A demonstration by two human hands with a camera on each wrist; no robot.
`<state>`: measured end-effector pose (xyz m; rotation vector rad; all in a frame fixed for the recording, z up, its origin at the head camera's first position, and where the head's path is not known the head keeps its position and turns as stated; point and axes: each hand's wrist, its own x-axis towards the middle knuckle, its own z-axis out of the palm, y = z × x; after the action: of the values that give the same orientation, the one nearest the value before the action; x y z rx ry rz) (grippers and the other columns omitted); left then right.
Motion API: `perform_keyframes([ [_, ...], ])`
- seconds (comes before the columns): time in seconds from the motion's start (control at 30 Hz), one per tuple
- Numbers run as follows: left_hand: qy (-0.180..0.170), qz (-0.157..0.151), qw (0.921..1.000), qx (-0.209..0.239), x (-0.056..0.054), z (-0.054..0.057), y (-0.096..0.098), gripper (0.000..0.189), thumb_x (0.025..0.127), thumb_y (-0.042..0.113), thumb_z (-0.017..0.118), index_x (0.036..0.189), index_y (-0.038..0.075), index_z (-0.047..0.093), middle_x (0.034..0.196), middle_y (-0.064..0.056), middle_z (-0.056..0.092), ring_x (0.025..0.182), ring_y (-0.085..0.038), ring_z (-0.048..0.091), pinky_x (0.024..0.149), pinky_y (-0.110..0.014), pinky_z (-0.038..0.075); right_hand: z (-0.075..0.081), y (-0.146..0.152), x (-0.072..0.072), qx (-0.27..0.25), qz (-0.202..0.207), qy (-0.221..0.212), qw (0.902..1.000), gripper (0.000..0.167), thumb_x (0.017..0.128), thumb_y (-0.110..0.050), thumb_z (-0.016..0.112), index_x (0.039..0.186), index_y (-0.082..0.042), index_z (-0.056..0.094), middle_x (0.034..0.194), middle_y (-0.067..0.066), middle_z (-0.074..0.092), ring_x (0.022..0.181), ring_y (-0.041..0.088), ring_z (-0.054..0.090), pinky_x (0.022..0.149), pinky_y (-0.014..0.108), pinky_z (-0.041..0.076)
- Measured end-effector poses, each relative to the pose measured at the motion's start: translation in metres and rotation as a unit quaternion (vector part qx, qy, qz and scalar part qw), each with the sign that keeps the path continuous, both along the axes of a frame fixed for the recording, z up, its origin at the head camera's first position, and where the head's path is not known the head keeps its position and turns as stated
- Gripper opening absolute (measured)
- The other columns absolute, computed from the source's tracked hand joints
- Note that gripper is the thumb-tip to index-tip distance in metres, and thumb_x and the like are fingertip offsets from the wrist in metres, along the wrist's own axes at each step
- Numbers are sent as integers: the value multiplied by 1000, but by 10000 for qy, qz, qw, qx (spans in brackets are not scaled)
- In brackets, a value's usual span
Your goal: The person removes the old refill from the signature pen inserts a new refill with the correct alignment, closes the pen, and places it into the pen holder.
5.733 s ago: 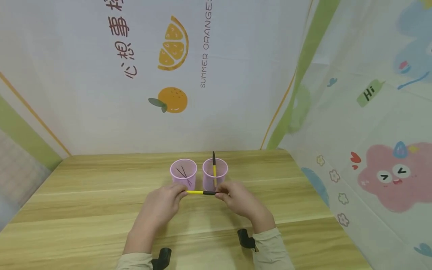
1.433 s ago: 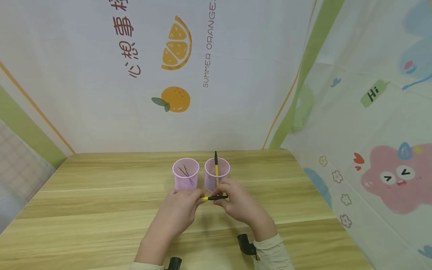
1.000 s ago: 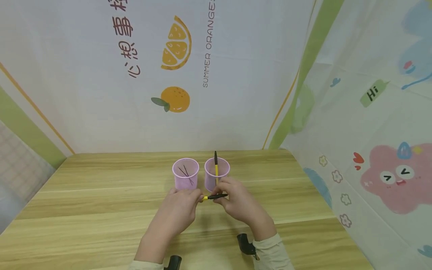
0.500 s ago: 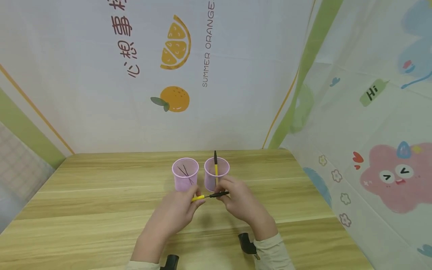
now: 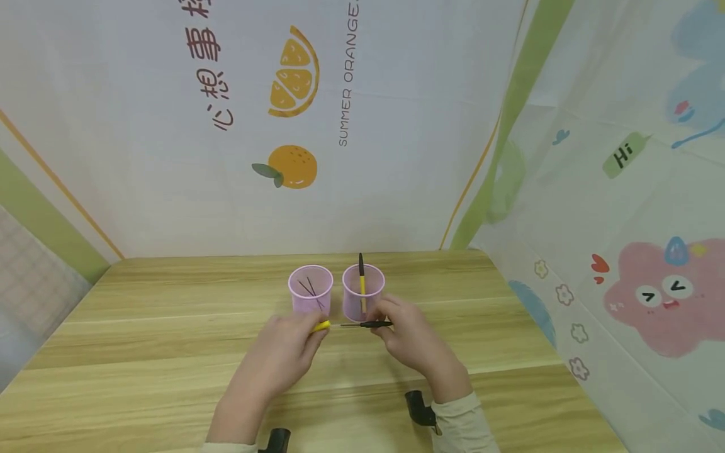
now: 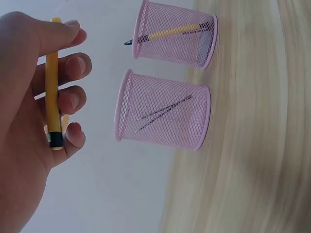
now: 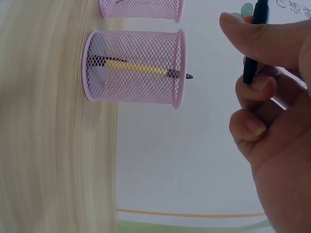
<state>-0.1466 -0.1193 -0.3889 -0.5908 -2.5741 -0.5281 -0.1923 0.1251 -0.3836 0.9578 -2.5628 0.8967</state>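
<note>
In the head view my left hand (image 5: 277,352) holds a yellow pen barrel (image 5: 321,326). The left wrist view shows the barrel (image 6: 52,97) pinched between thumb and fingers, its black end down by the little finger. My right hand (image 5: 416,340) pinches the black front section (image 5: 376,324) of the pen, from which a thin dark refill (image 5: 350,325) sticks out towards the barrel. A small gap separates the two parts. In the right wrist view the black section (image 7: 254,48) sits between thumb and fingers.
Behind my hands two pink mesh pen cups stand side by side on the wooden table (image 5: 170,340). Several thin dark sticks like refills (image 5: 308,287) lean in the left cup (image 5: 303,306). One yellow and black pen (image 5: 362,286) stands in the right cup (image 5: 351,307).
First the pen was in one piece between both hands. Half a second ago the refill showed between its parts. Now barrel and black section are apart, the left hand having moved left.
</note>
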Motion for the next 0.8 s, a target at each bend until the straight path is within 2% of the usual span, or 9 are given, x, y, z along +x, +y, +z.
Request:
perform_keyframes([
  [0.1,-138,40,9999,11,0,-1,-4,19,100,20,74,89,25,60,69,16,50,68,-6,50,76,-40,53,0,3,-1,-3,-32,-11,10000,24,84,6,83,89,-11,67,95,1,68,90,15,67,82,31,60],
  [0.23,-467,94,9988,73,-2,-3,-11,16,103,20,69,91,25,62,72,15,50,74,-7,52,78,-40,52,0,6,-1,33,-152,-73,9999,23,85,4,83,89,-12,67,94,-1,67,89,14,65,81,32,59],
  [0.33,-693,137,9974,117,-3,-7,-15,6,106,19,64,102,20,68,83,11,63,84,-11,61,82,-43,55,0,8,-1,61,-198,-106,9997,22,86,3,83,90,-12,68,93,-1,67,88,13,63,80,30,58],
  [0.43,-780,159,9968,98,-4,-13,-20,14,107,14,61,117,14,70,102,2,73,101,-22,70,91,-48,59,-1,10,-1,65,-220,-164,9996,20,87,3,83,91,-11,69,92,-1,66,86,12,62,78,29,57],
  [0.5,-778,198,9968,38,-4,-18,-23,18,106,11,62,121,13,70,112,-3,74,110,-28,71,95,-52,59,-2,12,-1,75,-235,-217,9995,20,87,3,82,92,-11,70,91,-2,65,85,10,61,76,27,56],
  [0.57,-778,267,9965,-145,-6,-23,-27,20,103,11,66,123,16,71,118,-4,74,114,-30,70,94,-56,59,-3,12,-1,79,-243,-273,9993,19,87,3,82,92,-11,70,91,-2,65,83,9,60,75,26,55],
  [0.67,-920,453,9936,-467,-6,-29,-32,22,98,13,73,119,19,75,117,-2,71,111,-28,68,86,-58,57,-3,13,-1,65,-217,-305,9993,18,87,3,82,92,-10,70,90,-2,65,82,9,59,73,25,54],
  [0.8,-1339,727,9846,-857,-6,-34,-37,21,92,17,80,113,21,80,108,1,69,108,-27,66,84,-59,55,-4,13,-1,56,-191,-317,9993,17,87,4,82,92,-8,70,89,-2,65,82,8,59,72,24,53],
])
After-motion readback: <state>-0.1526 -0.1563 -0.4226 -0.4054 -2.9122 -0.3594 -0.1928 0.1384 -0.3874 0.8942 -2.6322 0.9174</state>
